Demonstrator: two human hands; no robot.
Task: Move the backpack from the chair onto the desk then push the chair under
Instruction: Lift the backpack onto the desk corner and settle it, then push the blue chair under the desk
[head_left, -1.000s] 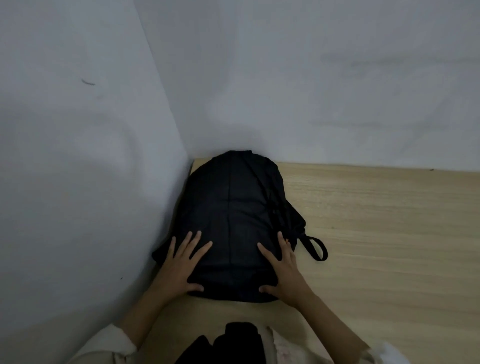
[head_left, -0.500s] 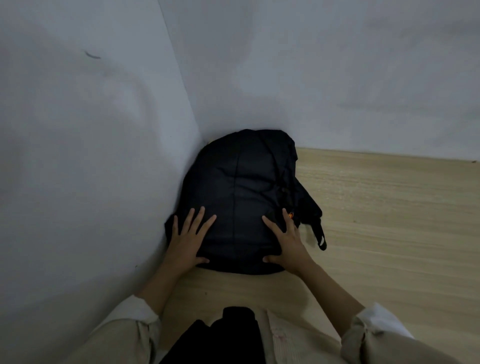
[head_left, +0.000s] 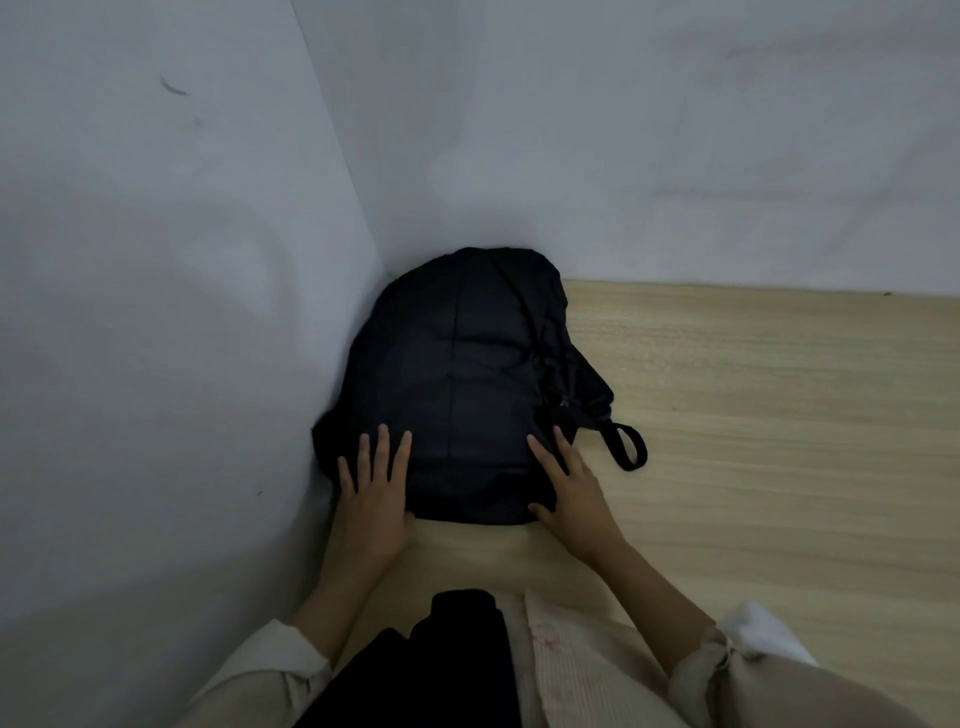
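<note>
A black backpack (head_left: 457, 384) lies flat on the light wooden desk (head_left: 753, 415), tucked into the corner where two white walls meet. A strap loop (head_left: 626, 447) sticks out at its right side. My left hand (head_left: 374, 499) rests flat on the bag's near left edge, fingers spread. My right hand (head_left: 571, 493) lies flat on the near right edge, fingers apart. Neither hand grips the fabric. The chair is out of view.
A white wall (head_left: 156, 338) stands close on the left and another white wall (head_left: 649, 156) runs along the back of the desk. The wooden surface stretches to the right of the bag. My beige sleeves and dark top fill the bottom.
The bag has stayed pressed into the corner. Both hands have slid back a little toward its near edge, and the strap loop has swung out to the right again.
</note>
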